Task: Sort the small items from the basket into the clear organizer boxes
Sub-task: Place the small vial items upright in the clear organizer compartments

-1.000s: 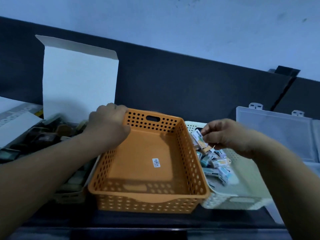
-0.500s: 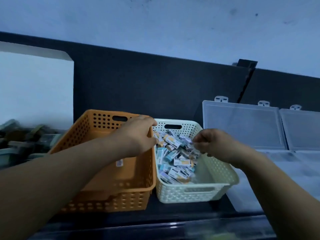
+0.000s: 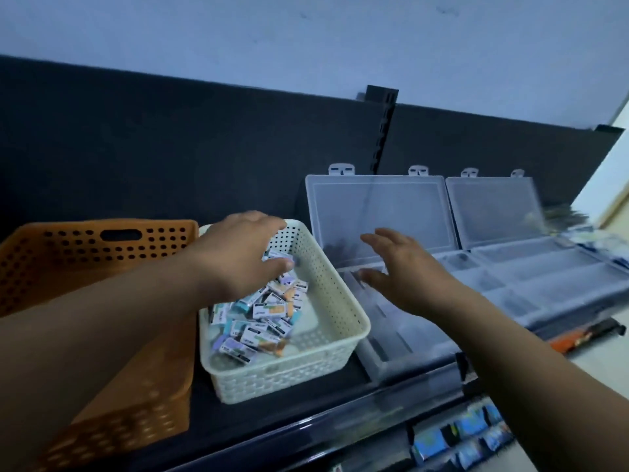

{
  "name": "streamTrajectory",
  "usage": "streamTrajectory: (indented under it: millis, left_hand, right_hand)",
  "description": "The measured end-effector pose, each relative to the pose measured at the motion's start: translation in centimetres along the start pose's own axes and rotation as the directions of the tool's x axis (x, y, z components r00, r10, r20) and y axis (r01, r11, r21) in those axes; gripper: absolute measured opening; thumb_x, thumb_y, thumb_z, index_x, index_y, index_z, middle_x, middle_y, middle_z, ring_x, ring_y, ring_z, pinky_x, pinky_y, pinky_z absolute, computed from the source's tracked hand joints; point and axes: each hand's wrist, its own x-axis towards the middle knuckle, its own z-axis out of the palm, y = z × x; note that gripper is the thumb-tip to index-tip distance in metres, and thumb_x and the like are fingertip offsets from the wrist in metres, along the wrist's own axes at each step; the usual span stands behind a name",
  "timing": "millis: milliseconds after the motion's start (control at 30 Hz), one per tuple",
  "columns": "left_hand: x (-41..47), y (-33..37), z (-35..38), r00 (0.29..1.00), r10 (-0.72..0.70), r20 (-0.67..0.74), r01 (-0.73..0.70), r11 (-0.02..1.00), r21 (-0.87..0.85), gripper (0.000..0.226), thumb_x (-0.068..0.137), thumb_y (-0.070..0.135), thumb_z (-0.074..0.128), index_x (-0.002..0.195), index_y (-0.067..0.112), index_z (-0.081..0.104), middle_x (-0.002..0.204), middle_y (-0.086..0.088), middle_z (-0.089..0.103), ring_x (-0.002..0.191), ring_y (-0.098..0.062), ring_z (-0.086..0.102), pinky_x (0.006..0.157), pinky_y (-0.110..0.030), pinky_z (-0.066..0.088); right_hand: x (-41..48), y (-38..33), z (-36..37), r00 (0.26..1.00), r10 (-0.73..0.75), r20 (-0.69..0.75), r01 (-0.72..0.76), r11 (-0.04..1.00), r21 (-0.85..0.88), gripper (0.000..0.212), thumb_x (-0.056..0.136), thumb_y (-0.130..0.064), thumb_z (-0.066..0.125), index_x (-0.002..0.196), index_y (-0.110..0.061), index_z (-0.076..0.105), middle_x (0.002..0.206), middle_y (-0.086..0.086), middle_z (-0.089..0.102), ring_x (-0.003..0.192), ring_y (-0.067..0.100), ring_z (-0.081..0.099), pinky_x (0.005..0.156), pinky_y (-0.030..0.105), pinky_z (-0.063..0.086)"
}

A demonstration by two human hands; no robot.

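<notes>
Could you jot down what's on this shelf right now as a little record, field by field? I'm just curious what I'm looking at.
surface: dark shelf
left hand: reaching into the white basket, over the small packets
right hand: open, fingers spread, above the nearer clear organizer box
orange basket: far left, beside the white one
second clear organizer box: to the right, lid up
organizer lids: both open, leaning against the dark back panel
</notes>
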Motion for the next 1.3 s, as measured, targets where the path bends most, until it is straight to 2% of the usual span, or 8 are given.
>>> streamTrajectory:
  millis: [167,300,500,667,800,1033,1133,1300]
  left_hand:
    - [1.6,3.8,1.8,1.000,-0.002,-0.022,0.003,0.999,0.044,0.067,0.091,0.052,0.050,0.148,0.027,0.025,0.154,0.005,0.027,0.141,-0.015,0.022,0.112,-0.029,0.020]
    - [3.2,6.0,3.2,0.987,-0.134,-0.083,0.137,0.990,0.024,0.069,0.089,0.053,0.053,0.147,0.027,0.028,0.153,0.004,0.029,0.140,-0.015,0.024,0.113,-0.031,0.022]
    - [2.6,7.9,4.3,0.884,-0.441,-0.158,0.435,0.898,-0.073,0.067,0.086,0.052,0.059,0.142,0.024,0.038,0.148,0.003,0.038,0.131,-0.015,0.040,0.106,-0.031,0.035]
    - [-1.2,7.9,4.3,0.751,-0.648,-0.129,0.643,0.761,-0.081,0.068,0.090,0.047,0.056,0.148,0.025,0.028,0.154,0.000,0.028,0.135,-0.018,0.035,0.104,-0.030,0.032]
    - [-2.8,7.2,4.6,0.701,-0.698,-0.146,0.696,0.715,-0.073,0.068,0.091,0.046,0.055,0.149,0.027,0.025,0.154,0.002,0.027,0.137,-0.018,0.032,0.107,-0.032,0.029]
    - [-1.7,5.8,5.5,0.730,-0.659,-0.183,0.623,0.751,-0.219,0.056,0.083,0.038,0.066,0.134,0.027,0.046,0.133,0.006,0.050,0.122,-0.016,0.047,0.099,-0.032,0.041]
    - [-1.4,4.3,5.5,0.741,-0.654,-0.152,0.612,0.751,-0.248,0.052,0.078,0.035,0.067,0.127,0.030,0.051,0.126,0.005,0.055,0.114,-0.015,0.052,0.095,-0.036,0.046]
    - [-0.9,2.9,6.2,0.752,-0.650,-0.112,0.613,0.752,-0.242,0.048,0.083,0.035,0.065,0.128,0.025,0.050,0.124,0.001,0.052,0.107,-0.016,0.053,0.088,-0.031,0.047]
  right_hand:
    - [0.3,3.8,-0.2,0.995,-0.090,0.046,0.090,0.996,-0.008,0.068,0.093,-0.054,0.049,0.151,-0.031,0.022,0.160,-0.001,0.017,0.146,0.022,0.016,0.119,0.042,0.019]
    - [2.3,6.5,-0.5,0.961,-0.273,0.051,0.273,0.962,0.021,0.065,0.095,-0.047,0.050,0.151,-0.032,0.022,0.160,-0.004,0.016,0.146,0.021,0.017,0.119,0.038,0.019]
    - [5.3,7.2,-1.5,0.812,-0.580,0.067,0.574,0.814,0.088,0.063,0.095,-0.040,0.053,0.151,-0.026,0.026,0.159,-0.003,0.020,0.145,0.017,0.019,0.116,0.026,0.015]
    - [6.2,3.3,-2.3,0.666,-0.741,0.087,0.715,0.667,0.210,0.061,0.094,-0.042,0.055,0.148,-0.025,0.033,0.154,-0.005,0.030,0.139,0.014,0.031,0.112,0.025,0.023]
    - [7.1,-0.7,-1.2,0.654,-0.747,0.123,0.705,0.660,0.258,0.059,0.092,-0.039,0.059,0.145,-0.022,0.038,0.148,0.001,0.039,0.132,0.020,0.041,0.107,0.031,0.035]
    - [9.2,-8.1,2.0,0.673,-0.675,0.301,0.629,0.737,0.247,0.038,0.090,-0.040,0.059,0.121,-0.018,0.055,0.118,0.007,0.060,0.096,0.025,0.060,0.085,0.038,0.052]
    - [10.1,-9.9,3.8,0.656,-0.651,0.382,0.645,0.746,0.165,0.037,0.090,-0.036,0.058,0.122,-0.017,0.055,0.115,0.009,0.061,0.097,0.028,0.060,0.085,0.040,0.052]
    - [11.7,-8.9,6.1,0.725,-0.645,0.240,0.605,0.764,0.225,0.041,0.081,-0.009,0.063,0.116,-0.030,0.058,0.115,0.003,0.061,0.092,0.023,0.058,0.070,0.028,0.043]
